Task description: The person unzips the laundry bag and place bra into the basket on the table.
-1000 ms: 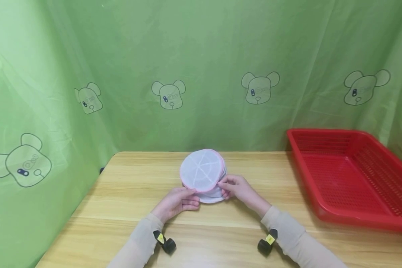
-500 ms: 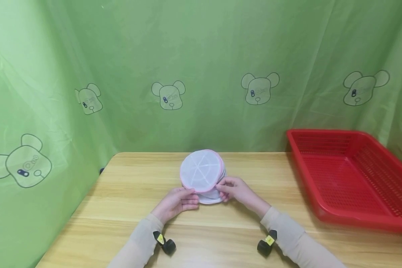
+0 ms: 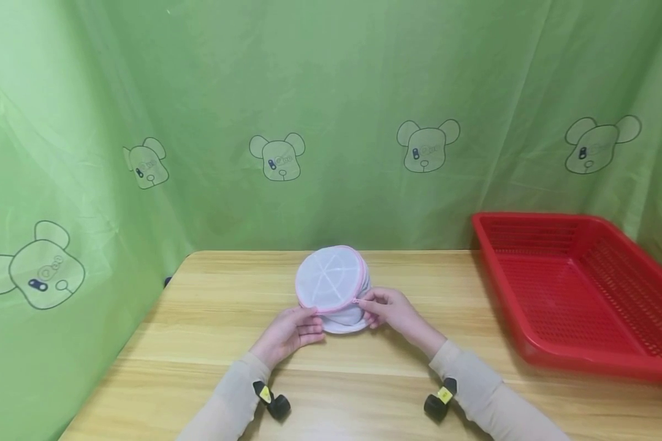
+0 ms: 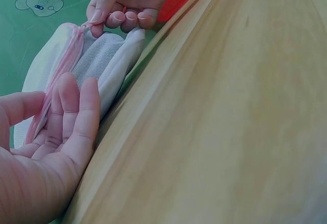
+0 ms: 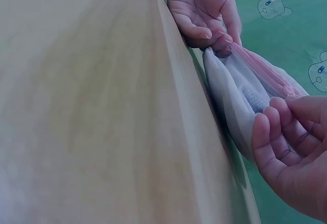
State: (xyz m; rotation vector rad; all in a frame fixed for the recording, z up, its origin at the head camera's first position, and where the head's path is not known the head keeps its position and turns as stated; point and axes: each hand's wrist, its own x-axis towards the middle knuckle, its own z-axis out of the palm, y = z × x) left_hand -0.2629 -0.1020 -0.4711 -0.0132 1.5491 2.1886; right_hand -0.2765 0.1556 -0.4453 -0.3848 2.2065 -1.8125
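A wooden table (image 3: 209, 343) bears a mesh pouch (image 3: 331, 288) and a red basket (image 3: 579, 294).

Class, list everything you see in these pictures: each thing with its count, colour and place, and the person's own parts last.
mesh bag: one, white with pink zip trim, middle of the table.
basket: one, red, right side of the table.
table: one, light wood, foreground.
curtain: one, green with bear prints, behind the table.
wrist cameras: two, black, under the sleeves.
left hand: holds the bag's near left edge.
right hand: pinches the zip pull.
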